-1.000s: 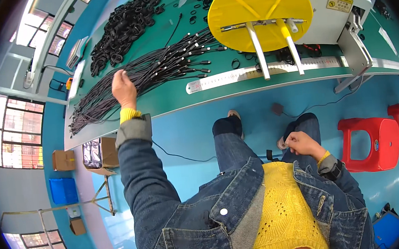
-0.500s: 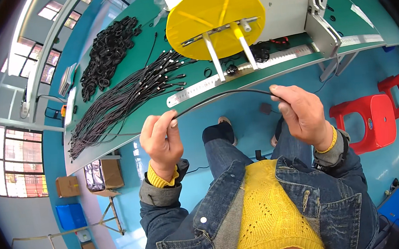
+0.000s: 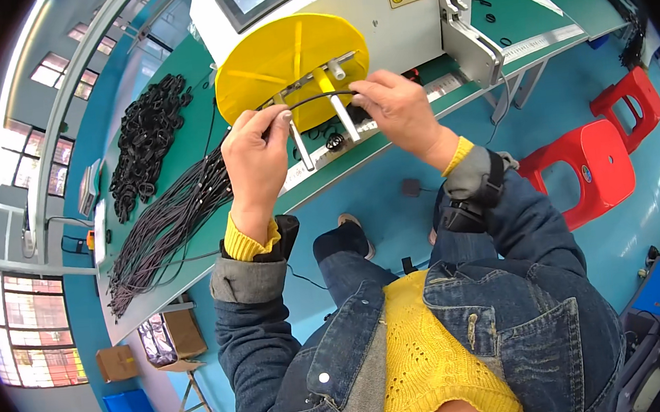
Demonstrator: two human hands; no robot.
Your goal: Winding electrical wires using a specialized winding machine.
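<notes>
In the head view, a long table with a green top stands on a shiny blue floor. On it sit a white boxy machine with a screen, a big heap of small black loops and a messy bunch of thin black cables. Two red plastic stools are on the right, and brown cardboard boxes are on the left, near a bright window with dark bars.

The left hand and the right hand each pinch one bendy black cable. It makes a small bow in front of the round yellow disc on the machine. I cannot tell if it touches the disc or its pegs.

The fingers hide where the cable goes past each hand. The left hand covers some of the bunch. The long silver ruler is partly hidden by a grey metal plate. The dark round rim cuts off the room's edges.
</notes>
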